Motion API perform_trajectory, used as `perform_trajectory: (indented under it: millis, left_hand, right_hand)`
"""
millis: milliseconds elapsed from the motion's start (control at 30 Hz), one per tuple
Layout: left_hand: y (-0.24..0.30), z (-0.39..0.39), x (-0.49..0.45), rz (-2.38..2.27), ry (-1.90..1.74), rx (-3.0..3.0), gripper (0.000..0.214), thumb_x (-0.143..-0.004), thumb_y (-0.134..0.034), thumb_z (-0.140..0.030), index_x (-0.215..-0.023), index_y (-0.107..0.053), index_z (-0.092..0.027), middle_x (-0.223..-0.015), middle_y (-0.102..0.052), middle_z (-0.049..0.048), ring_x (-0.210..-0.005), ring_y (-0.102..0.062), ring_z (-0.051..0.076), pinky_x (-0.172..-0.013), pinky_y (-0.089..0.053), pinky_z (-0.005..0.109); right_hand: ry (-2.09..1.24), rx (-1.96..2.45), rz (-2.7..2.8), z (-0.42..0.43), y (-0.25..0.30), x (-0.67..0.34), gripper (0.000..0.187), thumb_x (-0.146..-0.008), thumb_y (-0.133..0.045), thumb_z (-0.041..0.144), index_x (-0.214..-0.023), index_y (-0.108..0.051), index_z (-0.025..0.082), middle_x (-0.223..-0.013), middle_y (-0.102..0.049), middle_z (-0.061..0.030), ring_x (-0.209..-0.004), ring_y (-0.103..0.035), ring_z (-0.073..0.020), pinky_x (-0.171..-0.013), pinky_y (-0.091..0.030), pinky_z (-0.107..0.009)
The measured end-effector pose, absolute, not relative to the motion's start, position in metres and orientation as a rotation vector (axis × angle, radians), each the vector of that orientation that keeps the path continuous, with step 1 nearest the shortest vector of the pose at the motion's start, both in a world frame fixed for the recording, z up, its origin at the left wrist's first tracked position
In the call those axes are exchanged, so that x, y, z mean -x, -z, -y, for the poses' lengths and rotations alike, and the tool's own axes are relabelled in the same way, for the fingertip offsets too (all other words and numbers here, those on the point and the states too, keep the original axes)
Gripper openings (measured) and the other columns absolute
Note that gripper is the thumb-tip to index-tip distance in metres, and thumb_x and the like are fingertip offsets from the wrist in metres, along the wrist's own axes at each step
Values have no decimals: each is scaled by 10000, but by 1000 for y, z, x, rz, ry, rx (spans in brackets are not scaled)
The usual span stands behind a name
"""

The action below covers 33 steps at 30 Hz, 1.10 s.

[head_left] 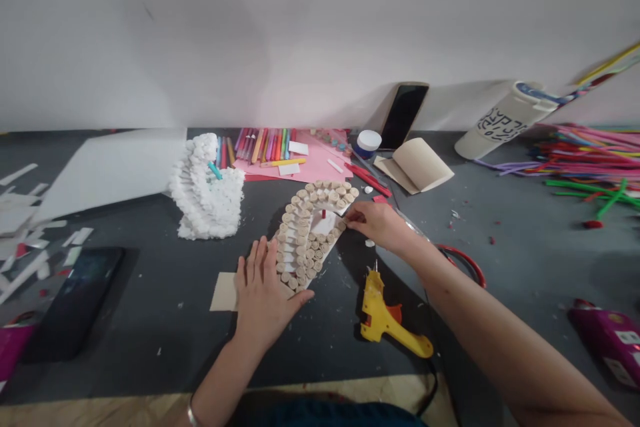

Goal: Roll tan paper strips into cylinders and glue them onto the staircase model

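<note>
An arch of small rolled paper coils [305, 240] lies flat on the dark table mat, with a white paper centre. My left hand [263, 297] rests on it with the fingers spread, touching the arch's lower left side and a tan cardboard piece [225, 292] beneath the palm. My right hand [375, 223] comes in from the right, its curled fingertips gripping the arch's upper right edge. A yellow hot glue gun [387, 317] lies on its side just below my right forearm.
A white fluffy swan-like sculpture [205, 190] stands left of the arch. Behind lie markers on pink paper [300, 163], an open notebook [417, 165] and a leaning phone [404, 115]. Coloured pipe cleaners [590, 160] spread right; a dark tablet [75, 300] lies left.
</note>
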State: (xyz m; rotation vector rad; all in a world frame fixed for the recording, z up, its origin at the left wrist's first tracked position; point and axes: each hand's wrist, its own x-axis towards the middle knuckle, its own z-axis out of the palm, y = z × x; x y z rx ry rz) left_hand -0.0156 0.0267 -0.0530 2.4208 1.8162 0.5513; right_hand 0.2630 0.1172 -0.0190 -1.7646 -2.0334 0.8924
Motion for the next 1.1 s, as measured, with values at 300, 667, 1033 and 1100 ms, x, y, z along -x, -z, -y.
perform_trajectory:
  millis: [300, 667, 1033, 1100]
  left_hand:
    - [52, -25, 16, -1819, -538, -2418, 1078, -715, -662, -676, -1519, -189, -135, -1515, -379, 234, -1402, -348, 403, -1126, -260, 624]
    - [54, -25, 17, -1821, -542, -2439, 1060, -739, -598, -727, -1519, -196, -134, -1521, -378, 225, -1413, -335, 393, -1127, -258, 619]
    - [56, -25, 17, -1817, -572, -2437, 1032, -746, -573, -741, -1505, -239, -126, -1516, -383, 230, -1411, -338, 386, -1142, -232, 595]
    - [56, -26, 17, -1823, -583, -2444, 1052, -733, -592, -738, -1504, -236, -118, -1510, -386, 239, -1407, -343, 390, -1141, -234, 598]
  right_hand:
    - [-970, 1744, 1942, -112, 25, -271, 153, -828, -607, 218, -964, -677, 206, -929, -751, -21, -813, -701, -144, -746, -549, -270]
    - [-811, 1878, 2044, -114, 13, -253, 110, -824, -644, 276, -845, -690, 178, -854, -734, -51, -775, -668, -177, -702, -475, -280]
    - [-730, 1964, 2153, -120, 8, -240, 76, -812, -629, 171, -806, -699, 141, -860, -719, -103, -811, -651, -219, -696, -431, -290]
    - [-751, 1949, 2124, -120, 7, -242, 77, -810, -638, 174, -822, -708, 144, -868, -727, -94, -823, -655, -213, -710, -441, -287]
